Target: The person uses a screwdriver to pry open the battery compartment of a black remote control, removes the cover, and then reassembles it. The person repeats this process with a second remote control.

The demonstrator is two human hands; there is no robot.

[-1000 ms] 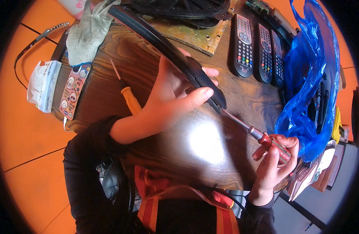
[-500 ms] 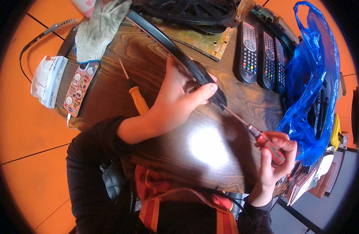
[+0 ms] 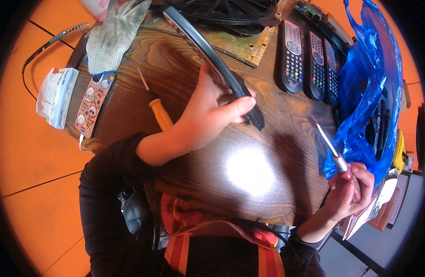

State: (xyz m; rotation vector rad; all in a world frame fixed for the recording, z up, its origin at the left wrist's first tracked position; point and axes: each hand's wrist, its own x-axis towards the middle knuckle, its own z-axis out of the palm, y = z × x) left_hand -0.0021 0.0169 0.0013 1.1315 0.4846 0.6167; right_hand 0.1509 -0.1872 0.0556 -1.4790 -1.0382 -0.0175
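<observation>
My left hand (image 3: 208,113) grips a long black remote control (image 3: 212,62), turned edge-on, with its buttons along the left side. The thumb presses near its lower end. Further right, my right hand (image 3: 348,196) is closed around the red handle of a screwdriver (image 3: 327,141). Its metal shaft points up and to the left, and the tip is apart from the remote. A second screwdriver, with an orange handle (image 3: 160,114), lies on the table just left of my left wrist.
Several remotes (image 3: 293,57) lie at the far right beside a blue plastic bag (image 3: 367,78). A black fan (image 3: 226,11) and stained board (image 3: 244,46) are at the back. Leftward are a work glove (image 3: 111,46), a patterned phone case (image 3: 95,106) and a tissue pack (image 3: 60,97).
My right hand has drawn the red screwdriver back to the right, so its tip has left the remote's lower end. My left hand still holds the remote, tilted slightly differently.
</observation>
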